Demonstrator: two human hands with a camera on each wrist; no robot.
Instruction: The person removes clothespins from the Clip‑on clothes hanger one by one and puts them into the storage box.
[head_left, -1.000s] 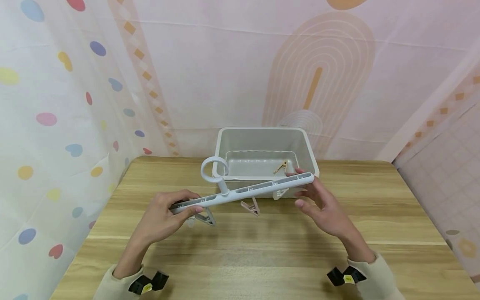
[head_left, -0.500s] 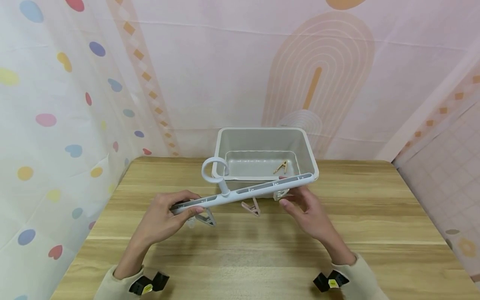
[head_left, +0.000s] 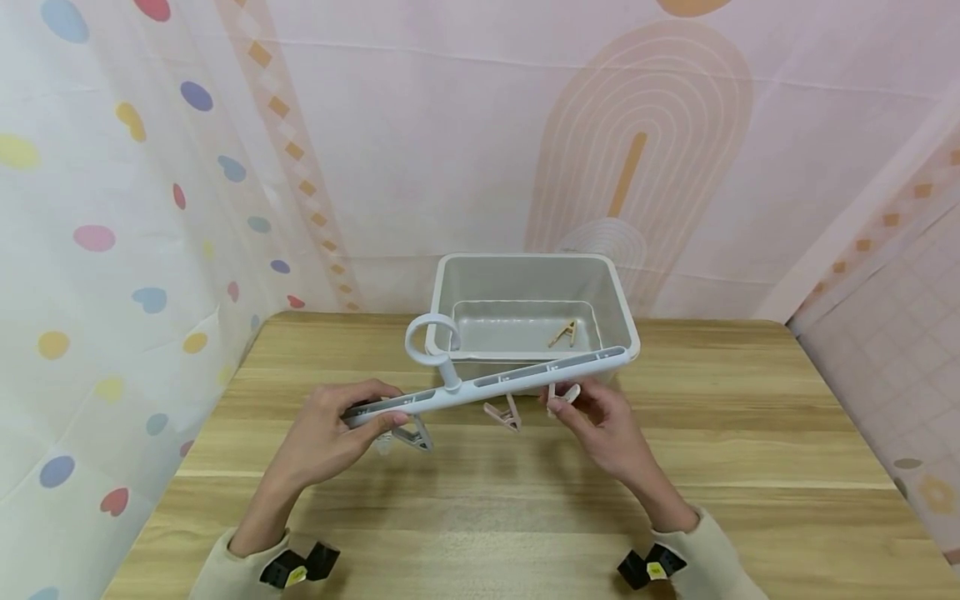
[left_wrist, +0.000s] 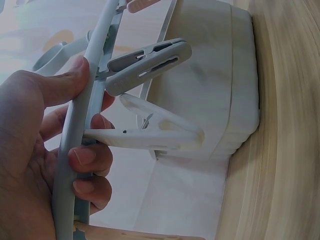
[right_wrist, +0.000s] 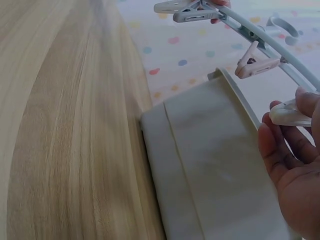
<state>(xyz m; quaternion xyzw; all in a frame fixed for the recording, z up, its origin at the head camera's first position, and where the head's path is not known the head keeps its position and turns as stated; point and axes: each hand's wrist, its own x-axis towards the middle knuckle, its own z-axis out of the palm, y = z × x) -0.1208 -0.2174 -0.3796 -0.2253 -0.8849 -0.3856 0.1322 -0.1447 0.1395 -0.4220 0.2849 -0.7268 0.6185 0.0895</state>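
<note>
Slanting from near left to far right above the surface [head_left: 480, 517], the pale blue hanger [head_left: 465, 390] is carried at its left end by the left hand [head_left: 341, 425], curled firmly round it. By the right hand [head_left: 611, 429], an off-white clip [right_wrist: 288, 116] is pinched below the hanger's right half; whether it is fastened there cannot be told.

Findings on risk follow. Leverage is judged the main hazard: since the left hand is set at 1 end, any pull on the off-white clip could twist or swing the hanger in that grip. The pinch is narrow, so the off-white clip could be lost if its smooth faces slip, or could be sprung sideways if squeezed unevenly.

The grey clip [left_wrist: 135, 77] and the white clip [left_wrist: 165, 140] are seen close to the left hand's fingers; both could be knocked if that grip is shifted. The pink clip [right_wrist: 260, 67], between the 2 hands, could be caught by a leftward move.

The hanger's right end is seen over the near rim of the grey bin [head_left: 525, 279]; contact cannot be confirmed, but a knock could be caused by lowering. Inside, at the right, 1 orange clip [head_left: 563, 332] is noted, untouched.
</note>
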